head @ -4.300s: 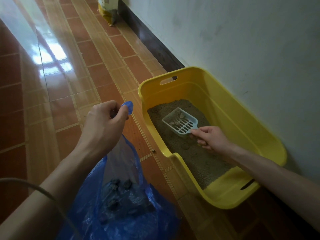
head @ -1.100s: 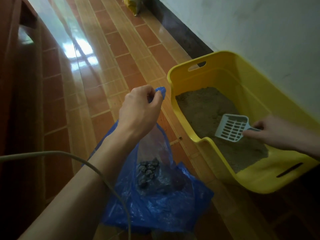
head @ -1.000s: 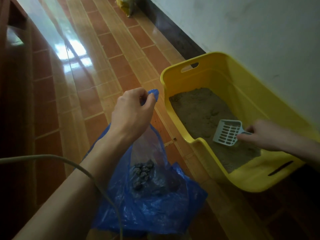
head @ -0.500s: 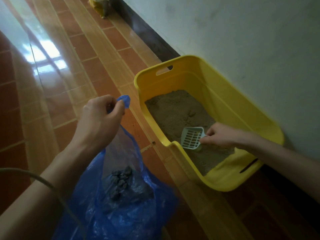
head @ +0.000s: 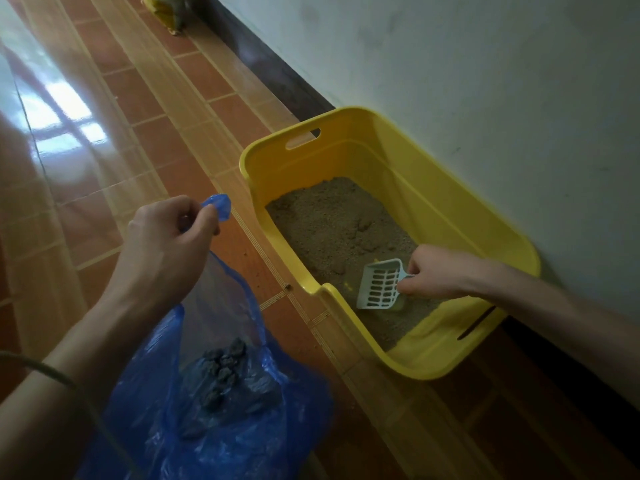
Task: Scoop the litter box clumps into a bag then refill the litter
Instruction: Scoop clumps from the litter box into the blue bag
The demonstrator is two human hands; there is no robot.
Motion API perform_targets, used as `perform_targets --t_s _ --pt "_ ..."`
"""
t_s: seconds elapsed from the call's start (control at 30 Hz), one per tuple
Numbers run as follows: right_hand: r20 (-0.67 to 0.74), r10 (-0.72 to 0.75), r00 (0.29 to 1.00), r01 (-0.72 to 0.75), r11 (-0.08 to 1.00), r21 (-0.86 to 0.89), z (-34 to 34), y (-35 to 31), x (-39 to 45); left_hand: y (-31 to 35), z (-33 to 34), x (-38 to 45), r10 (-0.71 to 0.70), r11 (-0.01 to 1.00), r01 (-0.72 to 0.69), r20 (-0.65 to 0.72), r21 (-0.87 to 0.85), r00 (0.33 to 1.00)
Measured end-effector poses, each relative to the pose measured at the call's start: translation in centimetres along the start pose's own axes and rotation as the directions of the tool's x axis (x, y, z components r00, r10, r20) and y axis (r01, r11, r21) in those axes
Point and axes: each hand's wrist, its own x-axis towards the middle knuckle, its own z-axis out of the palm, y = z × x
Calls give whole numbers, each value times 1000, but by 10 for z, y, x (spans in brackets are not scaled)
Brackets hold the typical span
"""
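Mid-scoop, by the look of it, with refilling not yet begun. Right hand (head: 429, 273) gripping the handle of the white slotted scoop (head: 380, 285), blade down in the sandy litter (head: 332, 220) near the front corner of the yellow litter box (head: 433, 202). Left hand (head: 166, 244) pinching the top edge of the blue plastic bag (head: 214, 420), holding its mouth up beside the box's left wall. Dark clumps (head: 225, 370) already lying in the bag's bottom.

Next move, judged from here: a lift and shake to sift loose grains, then a carry over the box's left rim into the bag's mouth, held wide enough for the blade. Hard to tell in the dim light whether anything sits in the scoop.

Also in view: glossy tiled floor (head: 104, 133), white wall (head: 485, 81) tight against the box's right side, a yellow sack (head: 166, 12) at the far skirting, possibly the fresh litter. A cord (head: 45, 372) draped across the left forearm. High left rim the one obstacle between scoop and bag.
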Motion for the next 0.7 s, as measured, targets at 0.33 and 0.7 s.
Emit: perform_targets --t_s 0.33,0.7 --pt "8 -8 1000 8 999 53 24 -14 5 2 4 1 0 1000 0 5 -10 1000" --pt "-99 20 995 6 968 252 36 -25 23 3 5 0 -42 998 42 2 -38 999"
